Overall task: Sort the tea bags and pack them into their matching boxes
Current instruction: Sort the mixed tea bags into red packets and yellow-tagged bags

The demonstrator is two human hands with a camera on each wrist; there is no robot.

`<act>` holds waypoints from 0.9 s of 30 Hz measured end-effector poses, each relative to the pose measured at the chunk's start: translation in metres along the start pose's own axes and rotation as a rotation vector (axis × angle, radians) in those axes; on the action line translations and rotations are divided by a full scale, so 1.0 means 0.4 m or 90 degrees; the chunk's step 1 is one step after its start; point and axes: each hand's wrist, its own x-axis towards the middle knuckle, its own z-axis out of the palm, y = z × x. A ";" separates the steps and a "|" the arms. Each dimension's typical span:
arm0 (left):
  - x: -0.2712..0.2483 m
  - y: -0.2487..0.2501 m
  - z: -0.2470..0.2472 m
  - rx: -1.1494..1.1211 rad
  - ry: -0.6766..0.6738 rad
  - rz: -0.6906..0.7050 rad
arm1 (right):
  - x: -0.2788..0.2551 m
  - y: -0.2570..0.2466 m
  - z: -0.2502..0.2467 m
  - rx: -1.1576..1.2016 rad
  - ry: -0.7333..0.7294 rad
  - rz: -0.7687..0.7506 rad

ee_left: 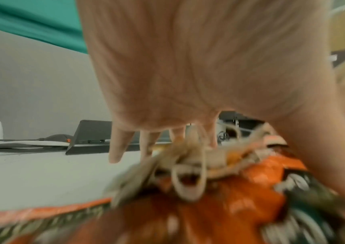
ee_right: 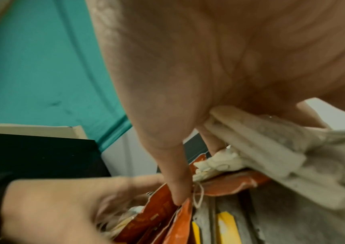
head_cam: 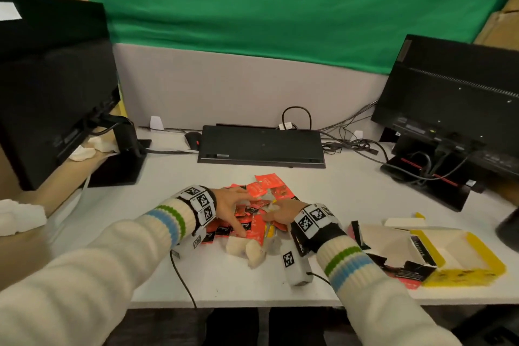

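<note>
Tea bags (head_cam: 258,205) sit heaped mid-desk under both hands: left hand (head_cam: 229,209) spreads flat across the orange sachets, right hand (head_cam: 280,215) clutches pale paper bags (ee_right: 261,132), and the yellow box (head_cam: 471,255) lies open well right.

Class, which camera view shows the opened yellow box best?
The head view: the yellow box lies open on the table, right of the tea bags. The left wrist view shows none of it; in the right wrist view I cannot identify it.
</note>
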 end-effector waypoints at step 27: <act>0.160 0.053 -0.135 -0.035 -0.055 0.028 | 0.014 0.102 0.051 0.052 0.047 -0.127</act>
